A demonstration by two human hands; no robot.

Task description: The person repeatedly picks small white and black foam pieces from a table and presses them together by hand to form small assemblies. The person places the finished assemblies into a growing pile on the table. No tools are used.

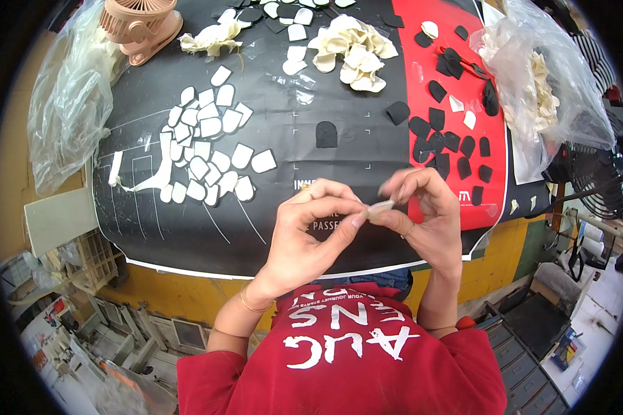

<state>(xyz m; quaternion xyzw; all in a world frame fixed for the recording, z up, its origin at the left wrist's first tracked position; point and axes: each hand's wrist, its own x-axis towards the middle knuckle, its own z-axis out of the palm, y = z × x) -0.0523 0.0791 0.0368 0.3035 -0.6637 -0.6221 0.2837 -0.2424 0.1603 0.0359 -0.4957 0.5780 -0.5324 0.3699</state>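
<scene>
My left hand [311, 225] and my right hand [422, 207] meet in front of my chest, above the near edge of the table. Both pinch one small, thin cream-white piece [379, 206] between thumbs and fingertips. To the left on the black table cover [270, 228] lies a spread of several flat white tab-shaped pieces [208, 155]. A single black tab piece [326, 134] lies alone in the middle. Several black tab pieces [450, 142] are scattered on the red sheet [422, 90] to the right.
A heap of cream pieces [353, 48] lies at the back centre. A pink table fan [137, 24] stands back left beside a clear plastic bag [69, 97]. Another clear bag of cream pieces [540, 90] sits at the right, with a black fan [592, 183] beyond the table edge.
</scene>
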